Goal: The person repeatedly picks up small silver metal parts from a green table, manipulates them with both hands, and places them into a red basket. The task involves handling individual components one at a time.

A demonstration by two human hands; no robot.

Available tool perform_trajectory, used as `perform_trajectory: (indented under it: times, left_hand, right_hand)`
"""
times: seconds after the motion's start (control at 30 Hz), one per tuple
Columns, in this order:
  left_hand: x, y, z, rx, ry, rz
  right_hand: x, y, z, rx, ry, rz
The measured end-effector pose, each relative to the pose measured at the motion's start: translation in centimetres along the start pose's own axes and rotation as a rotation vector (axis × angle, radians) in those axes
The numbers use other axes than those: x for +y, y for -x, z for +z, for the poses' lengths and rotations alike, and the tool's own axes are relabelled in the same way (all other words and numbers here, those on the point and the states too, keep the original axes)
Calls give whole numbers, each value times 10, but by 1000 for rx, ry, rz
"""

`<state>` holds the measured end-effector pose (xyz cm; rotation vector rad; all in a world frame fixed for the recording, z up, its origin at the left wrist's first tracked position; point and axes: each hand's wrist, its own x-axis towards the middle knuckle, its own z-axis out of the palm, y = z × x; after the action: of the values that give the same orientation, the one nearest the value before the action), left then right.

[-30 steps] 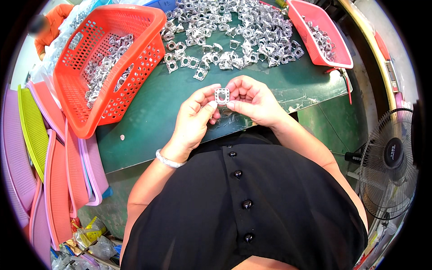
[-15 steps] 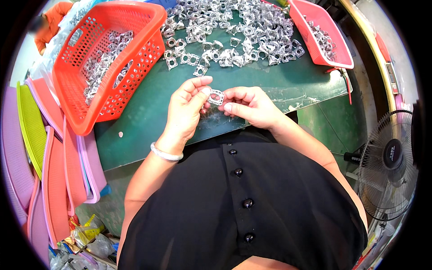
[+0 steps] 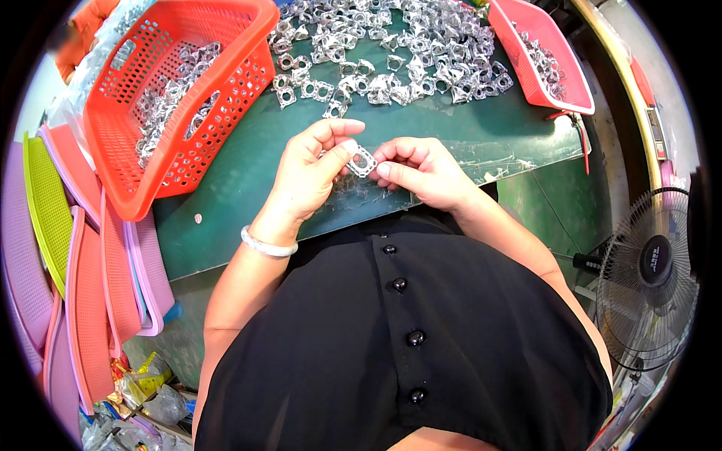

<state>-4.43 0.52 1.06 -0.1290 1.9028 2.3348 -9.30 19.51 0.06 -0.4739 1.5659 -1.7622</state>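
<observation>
One part (image 3: pixel 368 170) is pinched over the table (image 3: pixel 248 173) by the left hand (image 3: pixel 304 171) and the right hand (image 3: pixel 430 174), its handling seemingly unfinished. Many loose parts (image 3: pixel 380 92) are left there; others are contained in the red basket (image 3: pixel 114 135) and the pink basket (image 3: pixel 517 68).

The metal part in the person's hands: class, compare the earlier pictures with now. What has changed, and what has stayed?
The square metal part has turned from nearly upright to tilted. The left hand has shifted left, its index finger now farther above the part. The right hand stays by the part's right edge. The red basket, pink basket and loose metal parts keep their arrangement.
</observation>
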Motion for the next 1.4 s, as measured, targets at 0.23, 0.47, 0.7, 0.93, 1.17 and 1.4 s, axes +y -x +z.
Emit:
perform_trajectory:
  times: [0.23,0.47,0.7,0.93,1.17,1.4]
  left_hand:
    - [1,0,-1,-35,-40,11]
    - [2,-1,-1,-45,-78,2]
    - [-6,-8,-9,-127,229,-239]
    - [-23,-13,-12,-234,555,-398]
    - [-25,-11,-9,-224,573,-434]
    - [-27,-12,-10,-222,557,-431]
  right_hand:
    - [1,0,-2,-6,-4,25]
    - [0,0,-2,-16,39,57]
    - [-3,0,0,-27,37,56]
    - [-2,-1,1,-12,4,-11]
    - [0,-1,1,-15,-9,-19]
    - [0,0,1,-13,-7,-14]
